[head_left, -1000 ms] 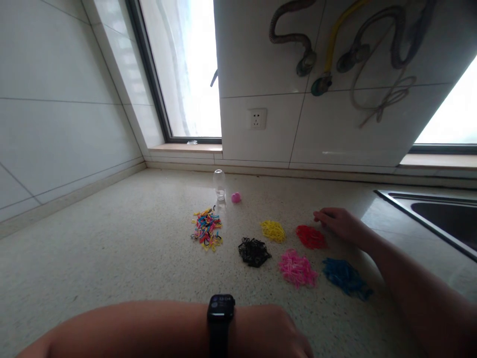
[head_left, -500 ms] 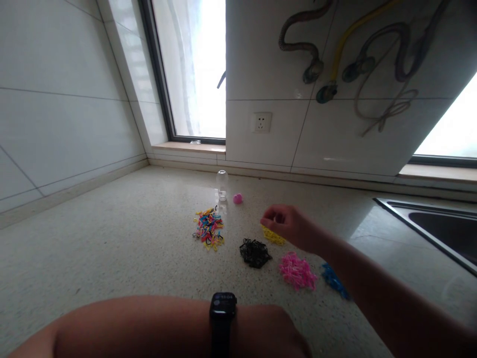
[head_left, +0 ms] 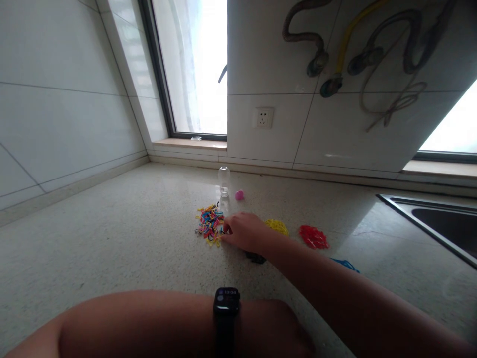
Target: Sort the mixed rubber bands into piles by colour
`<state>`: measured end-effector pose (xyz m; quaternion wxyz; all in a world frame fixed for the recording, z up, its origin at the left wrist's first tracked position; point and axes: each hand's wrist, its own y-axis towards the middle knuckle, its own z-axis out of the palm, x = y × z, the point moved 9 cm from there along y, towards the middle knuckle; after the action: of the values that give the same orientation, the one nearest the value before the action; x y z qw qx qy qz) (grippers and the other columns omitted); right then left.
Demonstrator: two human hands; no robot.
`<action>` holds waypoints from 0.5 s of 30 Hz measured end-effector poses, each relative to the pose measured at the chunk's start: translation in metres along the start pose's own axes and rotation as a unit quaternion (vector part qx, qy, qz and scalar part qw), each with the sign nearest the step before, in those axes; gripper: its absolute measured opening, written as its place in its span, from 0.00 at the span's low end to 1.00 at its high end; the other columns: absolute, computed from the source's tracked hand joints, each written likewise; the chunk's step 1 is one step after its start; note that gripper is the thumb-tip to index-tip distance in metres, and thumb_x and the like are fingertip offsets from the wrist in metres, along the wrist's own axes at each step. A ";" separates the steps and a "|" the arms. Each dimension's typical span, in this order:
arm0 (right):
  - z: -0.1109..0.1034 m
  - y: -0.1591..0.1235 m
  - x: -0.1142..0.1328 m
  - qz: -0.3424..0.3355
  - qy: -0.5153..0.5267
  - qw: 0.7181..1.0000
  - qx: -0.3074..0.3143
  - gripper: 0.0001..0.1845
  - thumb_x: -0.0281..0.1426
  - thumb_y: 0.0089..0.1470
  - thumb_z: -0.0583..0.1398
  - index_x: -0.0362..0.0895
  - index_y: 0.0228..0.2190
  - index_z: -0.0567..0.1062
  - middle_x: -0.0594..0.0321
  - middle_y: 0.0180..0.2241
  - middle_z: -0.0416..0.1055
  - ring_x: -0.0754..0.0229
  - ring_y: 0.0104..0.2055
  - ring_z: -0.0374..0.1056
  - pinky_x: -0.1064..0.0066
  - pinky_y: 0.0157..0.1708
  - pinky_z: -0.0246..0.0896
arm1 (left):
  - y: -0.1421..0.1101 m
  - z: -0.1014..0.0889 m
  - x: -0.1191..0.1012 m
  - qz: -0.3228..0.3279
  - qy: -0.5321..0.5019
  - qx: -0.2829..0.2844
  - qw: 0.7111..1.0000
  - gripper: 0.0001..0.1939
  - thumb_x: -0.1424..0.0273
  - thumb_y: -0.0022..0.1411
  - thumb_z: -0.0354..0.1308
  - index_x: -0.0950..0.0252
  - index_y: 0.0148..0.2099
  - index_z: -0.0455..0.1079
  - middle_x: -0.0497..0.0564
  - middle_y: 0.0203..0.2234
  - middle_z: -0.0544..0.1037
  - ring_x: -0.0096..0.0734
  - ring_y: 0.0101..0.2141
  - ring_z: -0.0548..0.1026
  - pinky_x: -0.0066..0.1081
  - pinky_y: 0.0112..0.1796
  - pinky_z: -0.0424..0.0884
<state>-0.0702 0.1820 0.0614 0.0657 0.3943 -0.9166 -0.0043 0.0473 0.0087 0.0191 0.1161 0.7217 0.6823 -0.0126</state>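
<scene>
Head view: the right hand [head_left: 244,231] is curled, a loose multicoloured heap of small bands [head_left: 209,223] just to its left; whether it pinches one, I cannot tell. On its near side, the left hand [head_left: 274,325] hides its fingers, their state unclear.

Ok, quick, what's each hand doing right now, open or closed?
Left hand: fingers not visible, so open or closed can't be told.
Right hand: fingers bent at the mixed-color rubber band pile; grip can't be told.
</scene>
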 end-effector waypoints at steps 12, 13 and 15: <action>0.002 -0.001 -0.005 -0.008 0.033 0.999 0.015 0.13 0.36 0.54 0.60 0.48 0.39 0.82 0.57 0.39 0.80 0.54 0.41 0.73 0.71 0.36 0.60 | -0.001 0.004 0.000 -0.004 -0.003 0.016 1.000 0.10 0.70 0.62 0.58 0.60 0.28 0.64 0.48 0.26 0.76 0.30 0.30 0.75 0.30 0.24 0.68; 0.002 -0.002 -0.006 -0.008 0.038 0.999 0.016 0.13 0.35 0.54 0.60 0.48 0.39 0.82 0.58 0.39 0.80 0.55 0.41 0.73 0.71 0.36 0.60 | 0.000 0.004 0.001 -0.004 -0.004 0.016 1.000 0.10 0.70 0.62 0.58 0.60 0.27 0.64 0.49 0.25 0.76 0.30 0.30 0.75 0.30 0.24 0.68; 0.002 -0.003 -0.009 0.001 0.046 0.999 0.018 0.13 0.35 0.53 0.60 0.48 0.38 0.82 0.58 0.39 0.80 0.55 0.41 0.73 0.70 0.36 0.60 | 0.000 0.003 0.001 -0.002 -0.009 0.015 1.000 0.10 0.70 0.61 0.58 0.60 0.27 0.64 0.49 0.25 0.76 0.31 0.31 0.75 0.30 0.24 0.68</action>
<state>-0.0622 0.1863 0.0581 0.1006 0.3947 -0.9128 0.0304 0.0481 0.0090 0.0157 0.1110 0.7221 0.6822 -0.0295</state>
